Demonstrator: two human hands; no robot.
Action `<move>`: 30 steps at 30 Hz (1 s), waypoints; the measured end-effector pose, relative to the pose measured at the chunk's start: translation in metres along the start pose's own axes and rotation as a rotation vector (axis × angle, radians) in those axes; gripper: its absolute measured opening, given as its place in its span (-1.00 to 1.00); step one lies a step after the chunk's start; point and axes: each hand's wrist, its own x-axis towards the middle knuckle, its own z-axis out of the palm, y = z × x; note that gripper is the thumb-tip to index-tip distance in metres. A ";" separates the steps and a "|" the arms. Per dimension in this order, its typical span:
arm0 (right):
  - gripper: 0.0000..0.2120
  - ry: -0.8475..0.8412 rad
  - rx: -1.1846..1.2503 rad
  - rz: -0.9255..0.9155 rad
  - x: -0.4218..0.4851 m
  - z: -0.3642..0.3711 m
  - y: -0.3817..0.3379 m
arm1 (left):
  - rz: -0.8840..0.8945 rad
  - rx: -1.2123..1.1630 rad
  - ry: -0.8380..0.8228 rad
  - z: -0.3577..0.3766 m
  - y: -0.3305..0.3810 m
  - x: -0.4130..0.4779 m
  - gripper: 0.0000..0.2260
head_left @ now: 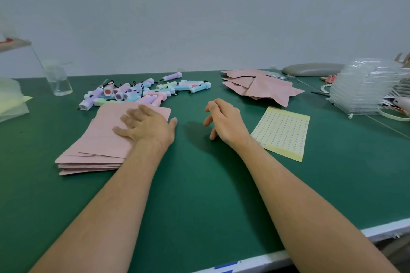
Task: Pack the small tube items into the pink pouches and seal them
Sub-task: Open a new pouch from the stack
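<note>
Pouch stack (95,139) and small tubes (142,93), on table (199,184).
Stack's long axis runs near-left to far-right; left hand (146,125) lies flat on its far end, grip spread. Tubes heaped every way just beyond. Right hand (224,122) apart, grip loosely curled, empty.

A small packing workshop: a green-matted counter (199,184) against a bare grey wall (199,6) carries a stack of flat pink pouches (104,137), a loose heap of pastel plastic tubes (142,93), a yellow sheet of dot stickers (281,133) and stacked clear plastic trays (359,91).
</note>
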 end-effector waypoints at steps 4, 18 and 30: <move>-0.68 0.061 -0.017 0.008 0.002 0.002 0.001 | -0.024 0.111 -0.083 -0.007 0.012 -0.007 -0.28; -0.54 0.100 0.550 0.339 0.008 -0.014 -0.004 | 0.634 0.091 0.374 -0.004 0.049 -0.067 -0.73; -0.81 0.140 0.661 0.200 0.007 -0.030 -0.007 | 0.854 -0.788 0.264 0.014 0.041 -0.046 -0.36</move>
